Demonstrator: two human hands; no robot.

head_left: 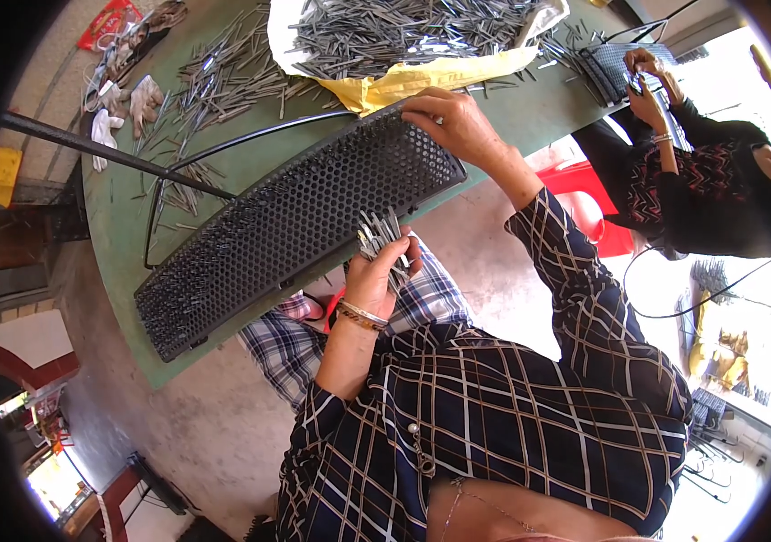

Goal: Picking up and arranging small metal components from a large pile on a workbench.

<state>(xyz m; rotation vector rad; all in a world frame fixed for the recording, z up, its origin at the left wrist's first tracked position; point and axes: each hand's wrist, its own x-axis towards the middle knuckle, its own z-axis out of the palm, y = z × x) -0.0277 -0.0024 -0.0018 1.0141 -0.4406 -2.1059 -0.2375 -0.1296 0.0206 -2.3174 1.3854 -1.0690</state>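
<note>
My left hand [376, 275] is closed around a bundle of thin grey strips [380, 237], held just below the near edge of a long black honeycomb panel [300, 212]. My right hand [459, 126] reaches to the panel's far right end, its fingers bent together on the surface. Whatever it pinches there is hidden. Dark strip ends crowd the panel's left part and far edge, while open holes show through its middle and right. The panel lies slanted along the near edge of a green table [119, 262].
A heap of grey strips [413, 32] fills a white and yellow sack [376, 90] at the back. Loose strips [232, 77] and white gloves [106, 131] lie at the left. A black metal frame [196, 172] rises behind the panel. Another person [701, 172] works at the right beside a red stool [589, 208].
</note>
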